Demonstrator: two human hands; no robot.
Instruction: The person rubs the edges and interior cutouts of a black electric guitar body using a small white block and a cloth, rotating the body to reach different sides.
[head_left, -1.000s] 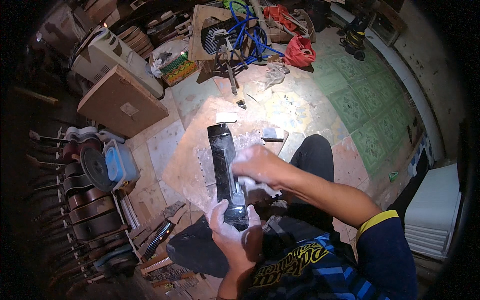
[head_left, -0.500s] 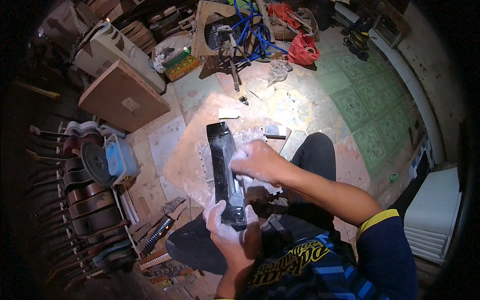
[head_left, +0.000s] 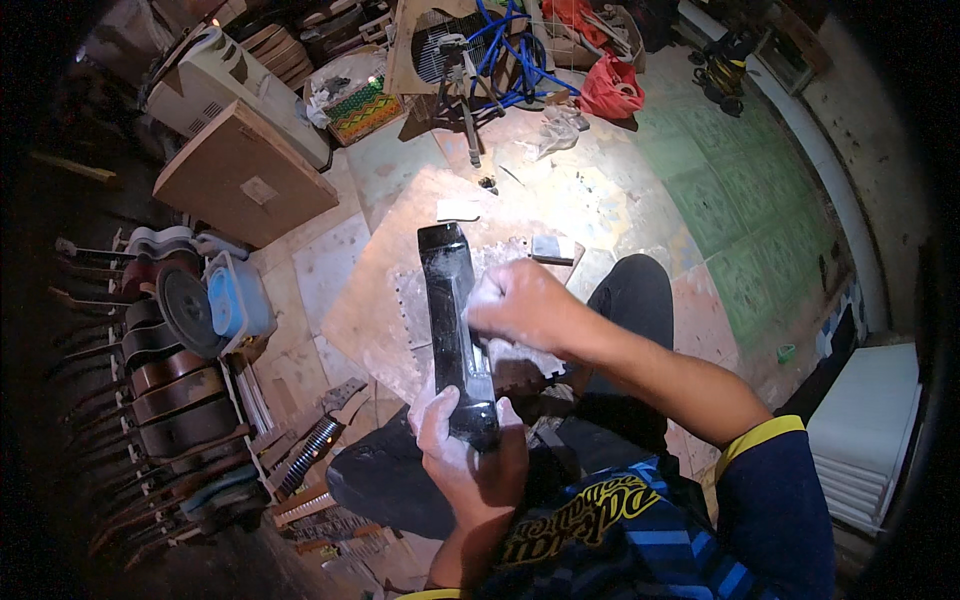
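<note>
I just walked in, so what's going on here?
The person's left hand grips the near end of a long, glossy black piece. The right hand, dusted white, is curled at its right side; whether it holds anything is hidden. A pale mat with a toothed edge lies below them.

Long black curved-ended block (head_left: pixel 452 320) in left hand (head_left: pixel 472 475): glossy, smooth, powder-dulled patches. Crumpled red bag (head_left: pixel 612 92), beyond right hand (head_left: pixel 520 305): shiny plastic. Flat brown rectangular board (head_left: pixel 245 175), left of both: matt, wood-look.
</note>
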